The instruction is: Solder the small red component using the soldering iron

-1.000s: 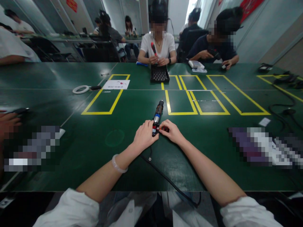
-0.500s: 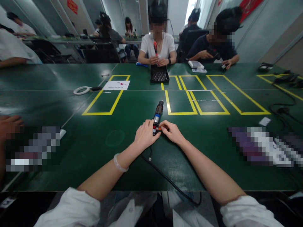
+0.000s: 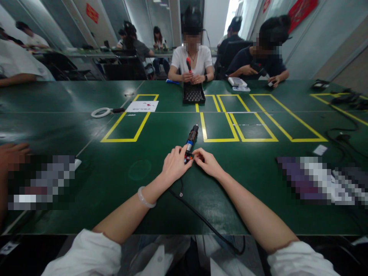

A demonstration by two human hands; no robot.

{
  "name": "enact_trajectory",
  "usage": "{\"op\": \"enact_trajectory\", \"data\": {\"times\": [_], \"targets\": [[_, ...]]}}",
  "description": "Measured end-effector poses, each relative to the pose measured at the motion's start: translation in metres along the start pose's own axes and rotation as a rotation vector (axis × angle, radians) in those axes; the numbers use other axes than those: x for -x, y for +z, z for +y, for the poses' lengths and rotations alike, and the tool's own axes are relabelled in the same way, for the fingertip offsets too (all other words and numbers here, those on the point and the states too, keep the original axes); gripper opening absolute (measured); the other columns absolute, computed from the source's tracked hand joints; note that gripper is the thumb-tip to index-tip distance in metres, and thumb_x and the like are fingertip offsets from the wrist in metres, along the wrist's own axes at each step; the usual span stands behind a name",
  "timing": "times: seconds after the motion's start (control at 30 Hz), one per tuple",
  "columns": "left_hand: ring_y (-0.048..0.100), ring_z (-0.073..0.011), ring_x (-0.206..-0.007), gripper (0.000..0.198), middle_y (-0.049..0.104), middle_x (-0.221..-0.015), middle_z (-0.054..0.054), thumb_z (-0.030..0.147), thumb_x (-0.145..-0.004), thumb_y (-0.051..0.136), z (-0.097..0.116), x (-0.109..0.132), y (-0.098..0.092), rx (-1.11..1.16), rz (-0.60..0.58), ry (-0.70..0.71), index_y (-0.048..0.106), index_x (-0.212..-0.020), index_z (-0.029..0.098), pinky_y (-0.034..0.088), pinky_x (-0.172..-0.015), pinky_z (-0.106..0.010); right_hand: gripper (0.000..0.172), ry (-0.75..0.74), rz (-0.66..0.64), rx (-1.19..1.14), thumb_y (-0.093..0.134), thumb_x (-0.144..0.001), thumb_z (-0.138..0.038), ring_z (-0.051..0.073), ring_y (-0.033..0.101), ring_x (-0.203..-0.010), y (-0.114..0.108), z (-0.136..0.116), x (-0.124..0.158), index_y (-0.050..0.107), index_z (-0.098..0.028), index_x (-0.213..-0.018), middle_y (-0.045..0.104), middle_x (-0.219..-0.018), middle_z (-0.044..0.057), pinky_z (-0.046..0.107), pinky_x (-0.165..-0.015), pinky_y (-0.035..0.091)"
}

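An electric screwdriver (image 3: pixel 190 142) with its inner parts bare lies on the table, its tip pointing away from me. Silver, blue and brown sections show along its body. My left hand (image 3: pixel 176 163) is closed around its rear end, thumb and fingers on either side. Small red and orange parts (image 3: pixel 189 157) are visible between my hands. Beside them, my right hand (image 3: pixel 208 161) has its thumb and fingertips pinched together; what they hold is too small to make out. A black cord (image 3: pixel 201 215) and a thin wire with a ring terminal (image 3: pixel 181 194) trail toward me.
Yellow tape outlines (image 3: pixel 220 140) mark the green table (image 3: pixel 161 211). Across from me, a person with a red-handled screwdriver (image 3: pixel 188 64) sits behind a black tray (image 3: pixel 194 100). A paper sheet (image 3: pixel 142 106) and white cable coil (image 3: pixel 101 112) lie left; dark cables (image 3: pixel 347 134) lie right.
The view has tilted up slightly. My left hand keeps its hold on the electric screwdriver. At my right fingertips, less of the orange part shows and a dark piece is more visible.
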State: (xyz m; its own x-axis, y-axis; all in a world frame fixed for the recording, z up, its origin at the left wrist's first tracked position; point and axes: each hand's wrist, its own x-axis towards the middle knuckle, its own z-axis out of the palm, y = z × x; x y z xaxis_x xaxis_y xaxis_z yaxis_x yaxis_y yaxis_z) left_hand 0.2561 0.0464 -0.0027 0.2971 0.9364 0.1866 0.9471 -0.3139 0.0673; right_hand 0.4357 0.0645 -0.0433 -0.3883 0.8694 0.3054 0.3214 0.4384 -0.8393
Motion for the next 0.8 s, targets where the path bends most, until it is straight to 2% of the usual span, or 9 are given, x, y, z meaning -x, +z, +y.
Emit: {"op": "enact_trajectory", "data": {"times": [0.2, 0.37, 0.57, 0.7, 0.8], "targets": [[0.055, -0.0254, -0.1, 0.059, 0.053, -0.116, -0.011, 0.049, -0.089, 0.049, -0.019, 0.001, -0.005, -0.027, -0.027, 0.009, 0.036, -0.142, 0.024, 0.046, -0.079, -0.034, 0.022, 0.019, -0.009, -0.015, 0.049, -0.085, -0.017, 0.012, 0.056, -0.07, -0.001, -0.001, 0.0, 0.055, -0.018, -0.106, 0.063, -0.085, 0.001, 0.025, -0.069, 0.045], [0.056, -0.0265, -0.1, 0.059, 0.052, -0.119, -0.012, 0.05, -0.09, 0.044, -0.049, 0.004, -0.01, -0.077, -0.042, -0.055, 0.036, -0.142, 0.024, 0.047, -0.08, -0.035, 0.022, 0.029, -0.009, -0.016, 0.049, -0.085, -0.017, 0.011, 0.055, -0.068, -0.002, -0.004, 0.0, 0.056, -0.017, -0.105, 0.063, -0.084, 0.001, 0.024, -0.068, 0.044], [0.056, -0.0311, -0.103, 0.063, 0.049, -0.125, -0.016, 0.055, -0.091, 0.035, -0.103, 0.012, -0.021, -0.118, -0.107, -0.218, 0.032, -0.146, 0.024, 0.048, -0.082, -0.04, 0.021, 0.029, -0.02, -0.023, 0.049, -0.085, -0.017, 0.011, 0.055, -0.07, -0.002, -0.002, 0.0, 0.056, -0.018, -0.106, 0.063, -0.085, 0.001, 0.024, -0.069, 0.044], [0.054, -0.0352, -0.108, 0.067, 0.048, -0.128, -0.02, 0.057, -0.092, 0.029, -0.145, 0.022, -0.03, -0.146, -0.142, -0.346, 0.03, -0.148, 0.021, 0.047, -0.085, -0.044, 0.021, 0.02, -0.025, -0.017, 0.05, -0.085, -0.016, 0.011, 0.055, -0.069, -0.002, -0.001, 0.0, 0.057, -0.018, -0.105, 0.063, -0.085, 0.001, 0.024, -0.068, 0.044], [0.053, -0.0353, -0.108, 0.071, 0.046, -0.129, -0.022, 0.06, -0.092, 0.026, -0.179, 0.03, -0.036, -0.156, -0.191, -0.436, 0.026, -0.15, 0.02, 0.045, -0.086, -0.044, 0.021, 0.021, -0.022, -0.011, 0.05, -0.085, -0.016, 0.011, 0.056, -0.069, -0.002, -0.001, 0.0, 0.057, -0.018, -0.105, 0.063, -0.085, 0.001, 0.024, -0.068, 0.044]]}}
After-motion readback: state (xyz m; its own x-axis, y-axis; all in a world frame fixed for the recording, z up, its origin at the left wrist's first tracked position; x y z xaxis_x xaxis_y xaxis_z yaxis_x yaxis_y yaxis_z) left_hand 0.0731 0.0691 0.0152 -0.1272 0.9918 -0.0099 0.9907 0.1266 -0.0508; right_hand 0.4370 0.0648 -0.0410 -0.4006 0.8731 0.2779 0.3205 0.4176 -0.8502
